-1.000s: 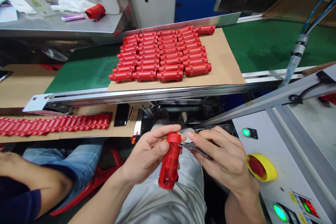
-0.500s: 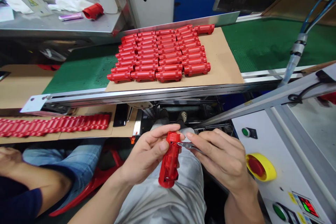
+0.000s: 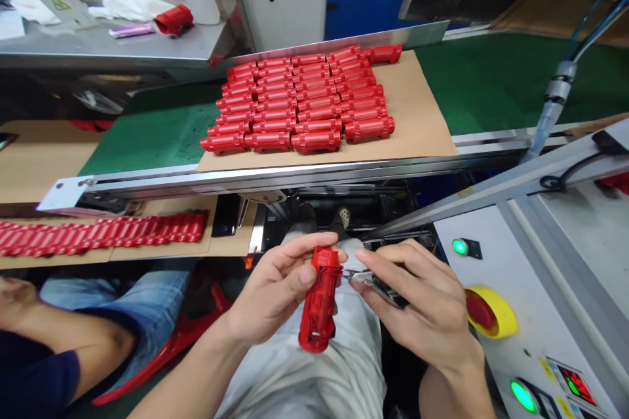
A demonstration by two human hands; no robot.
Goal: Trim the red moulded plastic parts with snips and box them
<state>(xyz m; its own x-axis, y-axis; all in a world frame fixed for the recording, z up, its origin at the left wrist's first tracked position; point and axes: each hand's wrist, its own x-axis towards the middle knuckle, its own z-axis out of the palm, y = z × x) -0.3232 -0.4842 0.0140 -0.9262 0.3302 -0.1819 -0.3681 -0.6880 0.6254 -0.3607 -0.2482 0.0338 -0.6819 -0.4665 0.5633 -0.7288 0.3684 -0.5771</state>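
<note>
My left hand [image 3: 272,294] holds the red plastic part [image 3: 318,306] over my lap, just below the conveyor edge. Thumb on the near side, fingers [image 3: 299,245] curled over the upper end, clamped on the barrel. My right hand [image 3: 425,314] is closed around small nippers [image 3: 366,279]; the metal tips touch the part's upper right side, just under its top collar. I cannot tell whether the blades are shut.

Handling, my guess: hollow moulded plastic, light, stiff, ribbed so not slippery. Thin ribs and edges could nick or whiten under the blades. Best hold is the mid barrel, where my left hand already sits, leaving the top collar free.

Orientation: long axis runs near upright in the view, leaning slightly right at the top. The top end points away from me toward the belt, the flanged bottom end points down at my thigh.

Around: stacked red parts [image 3: 299,101] lie in rows on a cardboard sheet [image 3: 417,118] on the green belt [image 3: 157,131], well apart from my hands. A co-worker's forearm [image 3: 63,340] is at far left. A red stop button [image 3: 480,311] is just beside my right hand.
</note>
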